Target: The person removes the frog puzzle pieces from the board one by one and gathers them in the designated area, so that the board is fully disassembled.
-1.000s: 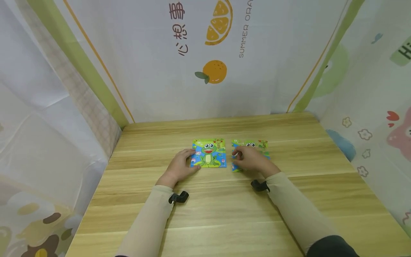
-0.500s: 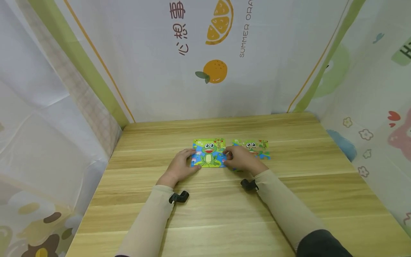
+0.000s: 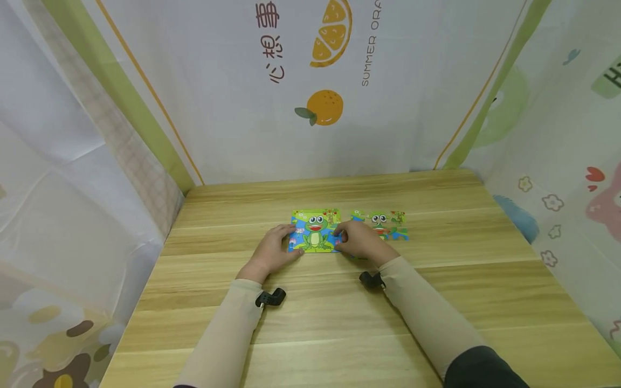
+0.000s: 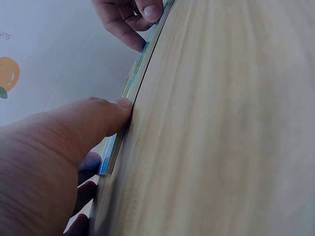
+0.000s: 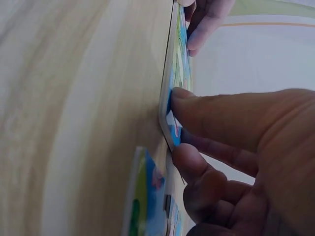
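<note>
A square frog puzzle (image 3: 316, 240) lies on the table, its picture whole where it shows. My left hand (image 3: 271, 250) grips its left side, thumb on the near edge, fingers at the left edge. My right hand (image 3: 361, 240) is over the puzzle's right edge with curled fingers; its thumb and forefinger pinch a blue puzzle piece (image 5: 174, 132) at the near right corner. Whether that piece is loose is hidden. To the right, several frog puzzle pieces (image 3: 379, 220) lie spread with gaps. Another green and blue piece (image 5: 147, 196) shows near the right fingers.
The wooden table (image 3: 310, 323) reaches back to a white printed curtain (image 3: 242, 134). More curtain hangs at both sides. Each sleeved forearm rests over the table and carries a black wrist mount (image 3: 271, 297).
My right hand has moved left from the spread pieces to the right edge of the frog puzzle, uncovering some of those pieces. My left hand has stayed in place.
</note>
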A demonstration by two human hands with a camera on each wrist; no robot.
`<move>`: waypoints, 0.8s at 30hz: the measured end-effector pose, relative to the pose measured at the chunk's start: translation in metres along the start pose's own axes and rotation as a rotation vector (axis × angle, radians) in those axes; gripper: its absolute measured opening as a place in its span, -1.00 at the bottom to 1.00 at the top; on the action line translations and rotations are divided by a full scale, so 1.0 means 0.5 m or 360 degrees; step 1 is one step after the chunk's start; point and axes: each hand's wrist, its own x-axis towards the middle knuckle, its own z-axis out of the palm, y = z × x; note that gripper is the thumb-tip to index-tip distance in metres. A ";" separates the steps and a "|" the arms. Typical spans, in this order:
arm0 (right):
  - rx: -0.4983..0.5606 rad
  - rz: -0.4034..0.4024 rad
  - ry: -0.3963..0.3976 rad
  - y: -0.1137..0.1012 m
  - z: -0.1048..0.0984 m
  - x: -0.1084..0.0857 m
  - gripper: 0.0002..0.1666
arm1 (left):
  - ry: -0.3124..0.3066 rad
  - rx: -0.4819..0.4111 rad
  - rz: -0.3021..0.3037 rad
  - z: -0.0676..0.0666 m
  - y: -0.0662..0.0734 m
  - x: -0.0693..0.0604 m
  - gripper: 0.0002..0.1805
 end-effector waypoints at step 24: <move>0.0129 0.0015 0.0028 -0.002 0.007 0.005 -0.60 | -0.0006 0.0017 -0.0017 -0.001 0.006 0.001 -0.19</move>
